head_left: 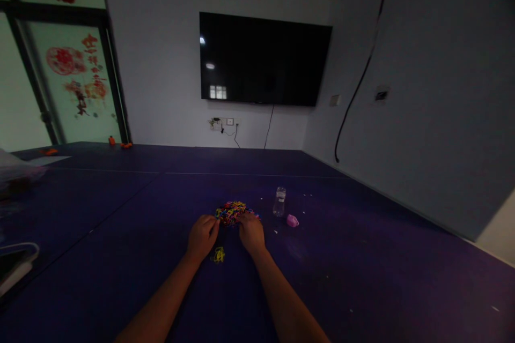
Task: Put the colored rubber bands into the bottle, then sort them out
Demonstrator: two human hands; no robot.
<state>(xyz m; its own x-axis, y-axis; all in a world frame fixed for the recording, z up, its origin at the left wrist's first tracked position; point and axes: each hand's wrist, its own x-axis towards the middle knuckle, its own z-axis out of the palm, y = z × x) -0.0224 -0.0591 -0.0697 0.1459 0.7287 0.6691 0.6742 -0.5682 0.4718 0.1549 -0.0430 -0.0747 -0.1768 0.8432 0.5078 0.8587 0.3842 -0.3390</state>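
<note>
A pile of small multicoloured bands (232,212) lies on the dark purple surface (306,278) in front of me. At the pile's left edge is my left hand (202,237), its fingers bent together; whatever is between the fingertips is too small to make out. My right hand (251,232) touches the right side of the pile with curled fingers, and their tips are partly hidden among the bands. Nearer to me, between my forearms, is a small separate clump of yellow bands (219,255).
Right of the pile stand a clear bottle (279,202) and a pink crumpled object (292,221), with small white scraps around. A white-edged device (18,273) and a plastic bag (16,171) are at far left. A television (263,59) hangs on the wall.
</note>
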